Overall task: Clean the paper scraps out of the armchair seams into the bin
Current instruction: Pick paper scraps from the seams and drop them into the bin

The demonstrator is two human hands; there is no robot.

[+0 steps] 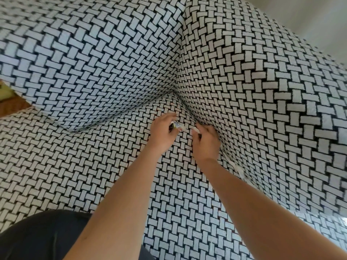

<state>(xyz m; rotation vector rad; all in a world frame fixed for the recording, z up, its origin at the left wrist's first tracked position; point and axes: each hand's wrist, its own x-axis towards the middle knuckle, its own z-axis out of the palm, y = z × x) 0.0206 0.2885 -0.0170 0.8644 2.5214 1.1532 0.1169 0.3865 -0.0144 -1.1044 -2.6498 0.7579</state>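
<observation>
A person leans over an armchair covered in a black-and-white basket-weave fabric, both bare forearms reaching to the far corner of the seat, where the seat, the back and the right side panel meet.

The left hand is curled closed around a small bundle of crumpled paper scraps, some printed in colour, poking out between the fingers. Just to its right, the right hand pinches a white scrap between thumb and fingertips, right at the seam along the right side panel. The two hands are close together but not touching.

To do this step well, it would help to draw the pinched scrap out slowly along the seam so it does not tear, then pass it to the left hand's bundle and keep that hand closed so nothing drops back.

More white paper bits appear to sit nearer along the same seam, beside the right forearm; against the busy pattern they are hard to make out. How deep the paper goes into the crease is hidden. The bin is not in view. At the left edge, something brown and yellow is cut off and unidentifiable.
</observation>
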